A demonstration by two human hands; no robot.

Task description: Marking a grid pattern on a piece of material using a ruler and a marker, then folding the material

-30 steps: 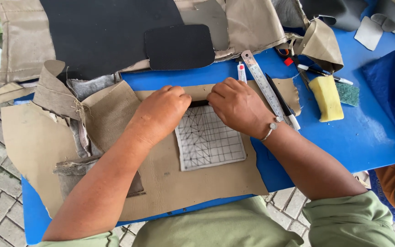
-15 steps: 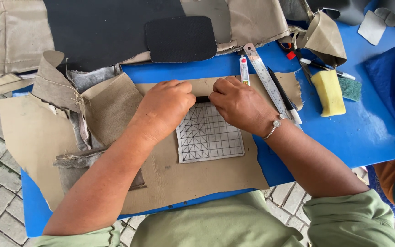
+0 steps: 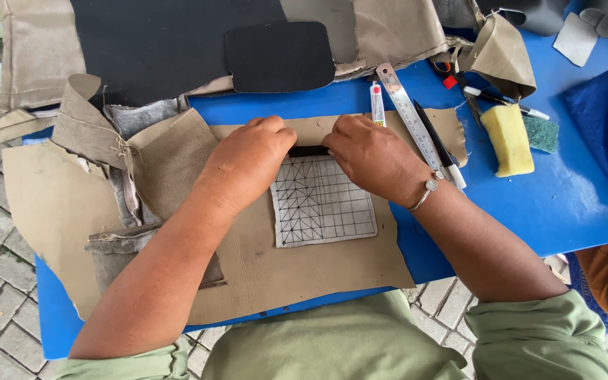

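Left hand (image 3: 251,160), right hand (image 3: 371,156) curled, fingertips pinching dark strip (image 3: 309,150) between them at top edge of grid-marked patch (image 3: 323,203), on tan leather (image 3: 297,271).

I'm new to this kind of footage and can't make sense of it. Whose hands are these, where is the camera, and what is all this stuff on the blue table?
The camera sits on a person's head and looks straight down, so the two bare hands are the wearer's own. There is no machine. The left hand and the right hand press together on a small dark strip at the top edge of a white patch with a drawn grid. That patch lies on a tan leather sheet spread over the blue table. The right wrist wears a bracelet. Beside it lie a steel ruler, a yellow sponge and a pen. Farther back rests a black rounded pad on more dark and tan material.
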